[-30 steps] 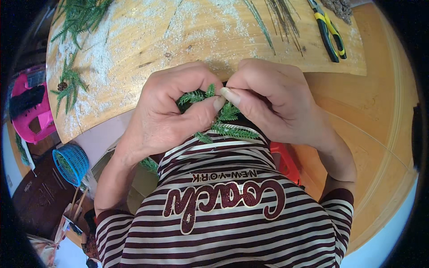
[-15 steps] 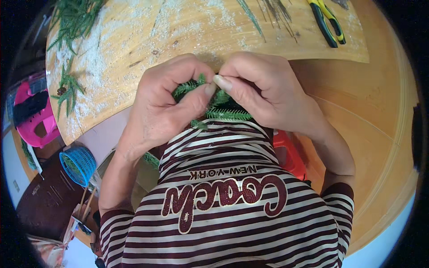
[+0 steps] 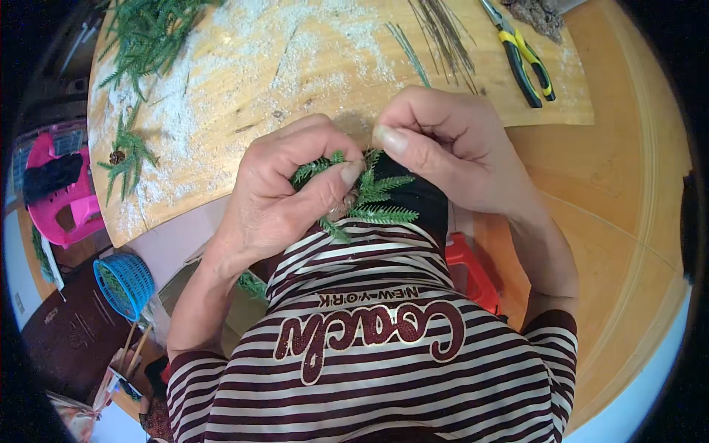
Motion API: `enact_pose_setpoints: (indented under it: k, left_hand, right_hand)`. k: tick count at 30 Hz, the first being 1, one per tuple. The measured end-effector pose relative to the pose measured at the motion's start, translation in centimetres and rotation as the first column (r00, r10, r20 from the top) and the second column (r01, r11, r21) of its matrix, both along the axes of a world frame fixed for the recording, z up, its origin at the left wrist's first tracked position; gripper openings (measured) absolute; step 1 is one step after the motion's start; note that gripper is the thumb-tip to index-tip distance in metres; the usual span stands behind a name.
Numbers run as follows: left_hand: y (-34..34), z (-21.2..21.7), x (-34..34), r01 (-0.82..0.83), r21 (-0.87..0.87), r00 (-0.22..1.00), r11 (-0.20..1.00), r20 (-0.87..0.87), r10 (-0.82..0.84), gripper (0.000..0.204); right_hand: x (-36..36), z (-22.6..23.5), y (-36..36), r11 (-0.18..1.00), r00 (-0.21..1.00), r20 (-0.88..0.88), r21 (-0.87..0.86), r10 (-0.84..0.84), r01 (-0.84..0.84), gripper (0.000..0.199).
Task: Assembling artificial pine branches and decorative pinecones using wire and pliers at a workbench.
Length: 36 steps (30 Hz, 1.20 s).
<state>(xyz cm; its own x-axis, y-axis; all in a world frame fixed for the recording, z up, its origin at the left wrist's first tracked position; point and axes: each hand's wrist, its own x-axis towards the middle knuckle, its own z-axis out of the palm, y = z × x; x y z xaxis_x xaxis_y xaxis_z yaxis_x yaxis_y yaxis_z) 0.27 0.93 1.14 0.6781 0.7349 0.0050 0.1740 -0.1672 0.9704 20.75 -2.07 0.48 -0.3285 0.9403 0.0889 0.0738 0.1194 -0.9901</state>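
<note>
Head view: left hand (image 3: 284, 192) and right hand (image 3: 450, 144) both pinch a small green sprig (image 3: 369, 196), held close to the striped shirt (image 3: 369, 347), just off the desk (image 3: 295, 66) edge. Pliers (image 3: 521, 55) lie far off.

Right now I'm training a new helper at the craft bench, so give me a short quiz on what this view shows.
1. True or false: the left hand and right hand both pinch the green sprig.
2. Where do the pliers lie? A) top right of the wooden board B) in the blue basket C) in the right hand
3. Fill in: loose green sprigs are heaped at the board's top ____ corner.

Key: 1 true; 2 A; 3 left.
</note>
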Motion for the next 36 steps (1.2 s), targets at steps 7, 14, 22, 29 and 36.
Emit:
enact_pose_setpoints:
  k: [7,14,22,29,36]
  left_hand:
    - [0.0,0.2,-0.2,0.002,-0.059,1.0,0.998,0.026,0.0,0.007]
    - [-0.1,0.1,-0.2,-0.065,-0.149,0.998,0.987,-0.009,0.064,0.005]
    - [-0.7,0.6,0.1,-0.193,-0.339,0.98,0.921,-0.028,0.195,0.005]
    - [-0.8,0.5,-0.1,-0.214,-0.319,0.977,0.923,-0.055,0.208,0.006]
    - [-0.9,0.3,-0.2,-0.227,-0.312,0.974,0.923,-0.061,0.219,0.006]
  right_hand:
    - [-0.5,0.8,0.5,0.995,0.995,0.064,-0.056,0.081,-0.077,0.01]
    - [-0.8,0.5,0.7,0.998,0.979,0.19,-0.017,0.069,-0.067,0.009]
    - [-1.3,0.8,0.8,0.999,0.962,0.27,0.005,0.031,-0.034,0.009]
    - [-1.3,0.9,1.1,0.998,0.95,0.31,0.046,0.035,-0.052,0.007]
    - [-1.3,1.2,1.5,0.99,0.916,0.395,0.089,0.068,-0.112,0.008]
